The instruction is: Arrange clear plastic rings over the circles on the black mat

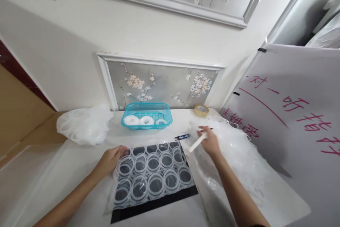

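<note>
A clear plastic bag of white rings [154, 182], set in rows, lies on a black sheet [156, 204] in front of me. My left hand [115, 158] grips the bag's upper left edge, fingers pressed together. Over to the right, my right hand [208, 142], slightly blurred, is closed around a slim white pen-like stick [196, 143] with a dark tip showing past the fingers. Just left of that hand, a dark blue marker [182, 137] rests on the table beyond the bag's top right corner.
A blue plastic basket [147, 106] with white rolls stands near the wall, and a roll of tape [201, 110] sits to its right. Heaps of translucent rings fill a left bag [83, 124] and cover the table's right [236, 159]. A board with red writing [292, 113] borders the right side.
</note>
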A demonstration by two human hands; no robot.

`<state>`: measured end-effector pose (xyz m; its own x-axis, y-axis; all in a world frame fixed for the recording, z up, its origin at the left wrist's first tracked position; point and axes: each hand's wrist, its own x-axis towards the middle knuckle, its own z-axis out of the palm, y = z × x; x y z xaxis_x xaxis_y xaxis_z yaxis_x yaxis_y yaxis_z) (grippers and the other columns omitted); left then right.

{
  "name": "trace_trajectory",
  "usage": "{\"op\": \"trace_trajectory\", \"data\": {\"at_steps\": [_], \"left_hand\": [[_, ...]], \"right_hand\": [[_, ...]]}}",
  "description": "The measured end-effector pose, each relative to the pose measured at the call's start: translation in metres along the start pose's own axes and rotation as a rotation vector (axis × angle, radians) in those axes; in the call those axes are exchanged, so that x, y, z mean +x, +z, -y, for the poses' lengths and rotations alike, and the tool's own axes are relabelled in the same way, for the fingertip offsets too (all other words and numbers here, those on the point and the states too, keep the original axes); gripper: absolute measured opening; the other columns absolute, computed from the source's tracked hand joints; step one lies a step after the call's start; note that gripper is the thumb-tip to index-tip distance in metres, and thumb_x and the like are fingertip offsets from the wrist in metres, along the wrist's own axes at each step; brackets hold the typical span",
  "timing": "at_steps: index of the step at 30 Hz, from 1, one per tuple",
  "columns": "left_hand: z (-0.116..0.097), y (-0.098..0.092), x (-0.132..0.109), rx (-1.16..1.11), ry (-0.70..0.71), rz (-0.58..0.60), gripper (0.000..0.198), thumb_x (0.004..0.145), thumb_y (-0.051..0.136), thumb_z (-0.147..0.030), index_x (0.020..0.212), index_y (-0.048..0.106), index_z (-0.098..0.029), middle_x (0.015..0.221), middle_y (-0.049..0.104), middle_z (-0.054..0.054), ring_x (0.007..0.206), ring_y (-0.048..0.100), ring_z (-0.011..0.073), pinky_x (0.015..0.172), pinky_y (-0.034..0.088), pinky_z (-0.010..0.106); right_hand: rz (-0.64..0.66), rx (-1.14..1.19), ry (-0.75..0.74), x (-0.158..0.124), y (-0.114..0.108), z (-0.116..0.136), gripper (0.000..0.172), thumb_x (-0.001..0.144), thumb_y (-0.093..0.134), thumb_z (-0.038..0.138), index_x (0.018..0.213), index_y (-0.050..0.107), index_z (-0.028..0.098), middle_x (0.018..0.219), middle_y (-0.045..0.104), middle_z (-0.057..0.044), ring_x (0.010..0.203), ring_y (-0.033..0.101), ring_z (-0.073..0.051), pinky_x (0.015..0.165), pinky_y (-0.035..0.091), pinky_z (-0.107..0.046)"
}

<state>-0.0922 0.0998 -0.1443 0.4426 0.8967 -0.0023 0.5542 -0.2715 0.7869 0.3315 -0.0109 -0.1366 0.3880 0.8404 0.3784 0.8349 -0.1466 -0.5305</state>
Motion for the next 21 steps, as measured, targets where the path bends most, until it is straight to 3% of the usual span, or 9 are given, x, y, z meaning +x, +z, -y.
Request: {"op": "trace_trajectory", "data": {"at_steps": [1, 3, 7, 11, 16, 21], "left_hand": [[0.000, -0.001, 0.004, -0.035, -0.035, -0.017, 0.053, 0.083, 0.040, -0.061, 0.088, 0.068, -0.016, 0.084, 0.071, 0.007, 0.075, 0.065, 0.0222, 0.069, 0.052, 0.030], [-0.001, -0.002, 0.011, -0.092, -0.109, -0.043, 0.056, 0.079, 0.043, -0.064, 0.089, 0.066, -0.014, 0.076, 0.069, 0.006, 0.060, 0.061, 0.0189, 0.054, 0.050, 0.027], [-0.001, -0.002, 0.014, -0.122, -0.193, -0.079, 0.058, 0.076, 0.043, -0.065, 0.092, 0.063, -0.013, 0.060, 0.058, 0.000, 0.034, 0.042, 0.0104, 0.032, 0.033, 0.022], [0.002, -0.002, 0.012, -0.107, -0.178, -0.102, 0.058, 0.078, 0.041, -0.064, 0.094, 0.063, -0.013, 0.049, 0.046, -0.005, 0.032, 0.037, 0.0097, 0.032, 0.029, 0.021], [0.001, -0.010, 0.029, -0.053, -0.138, -0.144, 0.058, 0.080, 0.039, -0.063, 0.097, 0.064, -0.014, 0.045, 0.036, -0.006, 0.036, 0.040, 0.0116, 0.034, 0.029, 0.020], [0.010, -0.022, 0.056, 0.089, -0.127, -0.193, 0.057, 0.079, 0.043, -0.059, 0.101, 0.064, -0.011, 0.049, 0.044, -0.003, 0.044, 0.048, 0.0160, 0.042, 0.037, 0.024]], "right_hand": [[0.177, -0.033, -0.014, -0.001, 0.019, 0.010, 0.015, 0.088, 0.043, 0.028, 0.098, 0.048, 0.019, 0.107, 0.063, -0.013, 0.093, 0.060, -0.023, 0.079, 0.043, -0.032], [0.328, -0.043, -0.054, 0.000, 0.051, 0.026, 0.016, 0.084, 0.053, 0.027, 0.097, 0.050, 0.019, 0.101, 0.065, -0.011, 0.090, 0.061, -0.021, 0.075, 0.042, -0.029], [0.451, -0.090, -0.125, 0.006, 0.084, 0.040, 0.016, 0.077, 0.060, 0.017, 0.092, 0.053, 0.017, 0.087, 0.065, -0.008, 0.089, 0.058, -0.022, 0.072, 0.036, -0.026], [0.444, -0.129, -0.160, 0.012, 0.082, 0.042, 0.017, 0.078, 0.052, 0.006, 0.090, 0.053, 0.017, 0.083, 0.063, -0.009, 0.092, 0.054, -0.024, 0.074, 0.033, -0.029], [0.347, -0.104, -0.130, 0.021, 0.071, 0.047, 0.010, 0.087, 0.045, 0.014, 0.096, 0.049, 0.019, 0.090, 0.063, -0.009, 0.091, 0.056, -0.021, 0.073, 0.036, -0.027], [0.328, -0.070, -0.091, 0.030, 0.082, 0.055, 0.006, 0.091, 0.044, 0.024, 0.096, 0.046, 0.020, 0.093, 0.065, -0.006, 0.087, 0.060, -0.019, 0.072, 0.038, -0.025]]}}
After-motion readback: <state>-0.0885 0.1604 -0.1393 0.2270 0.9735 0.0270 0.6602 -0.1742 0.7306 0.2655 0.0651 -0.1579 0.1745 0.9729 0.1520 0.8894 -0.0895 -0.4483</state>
